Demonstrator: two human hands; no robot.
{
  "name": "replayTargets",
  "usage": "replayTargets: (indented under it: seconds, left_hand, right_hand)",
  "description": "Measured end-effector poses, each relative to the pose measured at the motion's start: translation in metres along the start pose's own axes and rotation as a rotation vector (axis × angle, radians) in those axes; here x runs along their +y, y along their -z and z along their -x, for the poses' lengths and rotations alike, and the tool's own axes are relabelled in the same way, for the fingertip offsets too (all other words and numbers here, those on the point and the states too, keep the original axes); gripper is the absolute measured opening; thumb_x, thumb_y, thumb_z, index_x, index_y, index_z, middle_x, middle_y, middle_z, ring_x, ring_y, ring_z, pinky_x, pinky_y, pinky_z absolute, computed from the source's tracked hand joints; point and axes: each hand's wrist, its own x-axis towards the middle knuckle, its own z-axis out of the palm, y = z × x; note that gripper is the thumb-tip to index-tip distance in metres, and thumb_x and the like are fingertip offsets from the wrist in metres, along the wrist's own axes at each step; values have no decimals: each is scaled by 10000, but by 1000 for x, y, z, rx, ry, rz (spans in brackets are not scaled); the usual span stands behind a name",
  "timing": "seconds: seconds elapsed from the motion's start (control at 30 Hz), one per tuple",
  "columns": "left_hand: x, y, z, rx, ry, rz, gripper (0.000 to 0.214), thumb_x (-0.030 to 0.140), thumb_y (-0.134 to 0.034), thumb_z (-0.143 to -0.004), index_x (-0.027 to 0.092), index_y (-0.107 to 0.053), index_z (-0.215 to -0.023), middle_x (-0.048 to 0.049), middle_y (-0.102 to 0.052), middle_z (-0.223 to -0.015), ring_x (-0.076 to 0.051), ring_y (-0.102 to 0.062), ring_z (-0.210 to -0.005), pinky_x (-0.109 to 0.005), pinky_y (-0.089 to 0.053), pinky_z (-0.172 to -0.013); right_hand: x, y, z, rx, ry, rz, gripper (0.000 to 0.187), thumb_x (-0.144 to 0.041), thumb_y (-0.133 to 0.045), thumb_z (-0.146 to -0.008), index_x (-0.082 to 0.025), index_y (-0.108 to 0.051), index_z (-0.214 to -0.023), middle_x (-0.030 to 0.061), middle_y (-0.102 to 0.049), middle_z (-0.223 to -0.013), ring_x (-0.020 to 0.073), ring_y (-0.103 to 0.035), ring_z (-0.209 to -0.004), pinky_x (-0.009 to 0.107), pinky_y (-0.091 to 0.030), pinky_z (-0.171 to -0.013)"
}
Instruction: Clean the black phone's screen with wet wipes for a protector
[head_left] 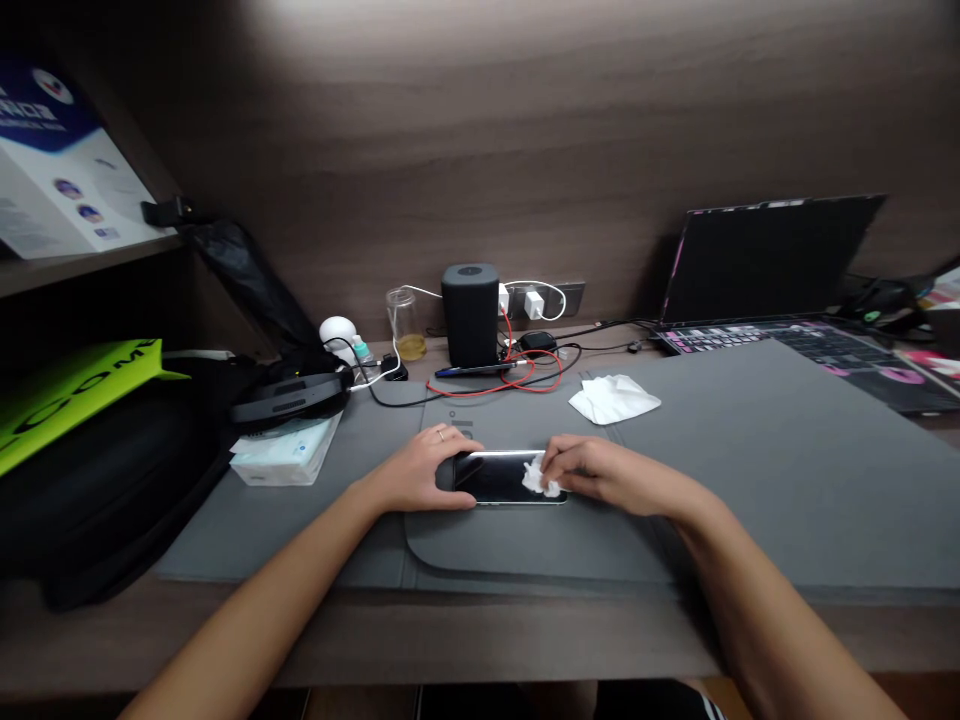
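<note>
"What lies leftmost?"

"A tissue packet (281, 458), by the grey mat's (750, 480) left edge. Next, my left hand (424, 470), thumb and fingers closed about the left end of a phone (495, 480), midway between the mat's front and back edges."

"Its handling?"

"Probably light, stiff, slippery, fragile; I should hold it by its long sides."

"Rightward?"

"My right hand (611, 472), fingertips pinching a crumpled tissue (535, 478), presumably soft, against the phone's right end."
</note>
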Motion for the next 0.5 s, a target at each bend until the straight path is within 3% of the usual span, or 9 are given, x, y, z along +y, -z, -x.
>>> replayTargets:
  seconds: [0.5]
  left_hand:
    - [0,0,0,-6,-5,3,592,448,-788,-795,247,-571,-1307,-73,-638,-1187,-282,-563,-1139,-417,-443,-1009]
  right_hand:
    - [0,-3,-4,18,1,-12,327,-337,-453,-1030,-171,-725,-956,85,-642,-1038,200,-605,-988,334,-468,-910]
